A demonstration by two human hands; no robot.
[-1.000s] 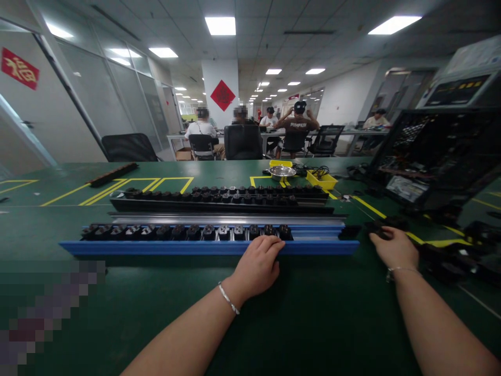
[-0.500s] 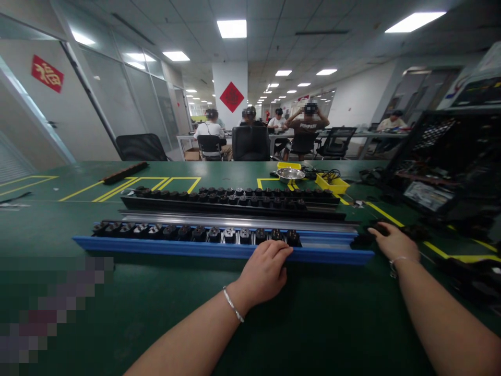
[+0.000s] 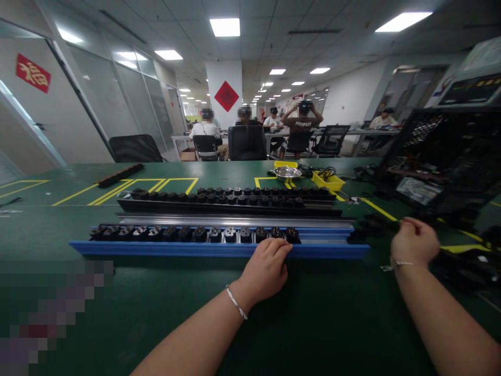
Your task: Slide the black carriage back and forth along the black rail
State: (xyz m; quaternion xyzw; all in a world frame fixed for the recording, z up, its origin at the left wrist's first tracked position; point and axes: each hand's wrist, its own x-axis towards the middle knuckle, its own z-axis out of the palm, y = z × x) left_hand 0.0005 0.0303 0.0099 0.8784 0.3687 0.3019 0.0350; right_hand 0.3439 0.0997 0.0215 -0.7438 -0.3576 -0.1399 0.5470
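Note:
A blue rail (image 3: 219,250) lies across the green table, with a row of black socket modules (image 3: 215,234) inside it from the left end to right of the middle. The rail's right part shows bare blue channel. My left hand (image 3: 267,266) is closed over the rail's front edge, beside the last modules. To the right of the rail, my right hand (image 3: 415,243) is raised with its fingers curled together; anything in them is hidden. Dark parts (image 3: 370,224) lie between the rail's right end and this hand. Behind sits a black rail (image 3: 227,208) with more modules.
A silver rail (image 3: 235,220) lies just behind the blue one. Further back are a metal bowl (image 3: 287,173), a yellow bin (image 3: 329,181) and a dark strip (image 3: 120,175). A black rack (image 3: 442,151) stands right. People sit at a far table.
My right hand has moved right and lifted away from the dark parts near the rail's end, its fingers now drawn together. My left hand stays on the blue rail. The view has shifted slightly.

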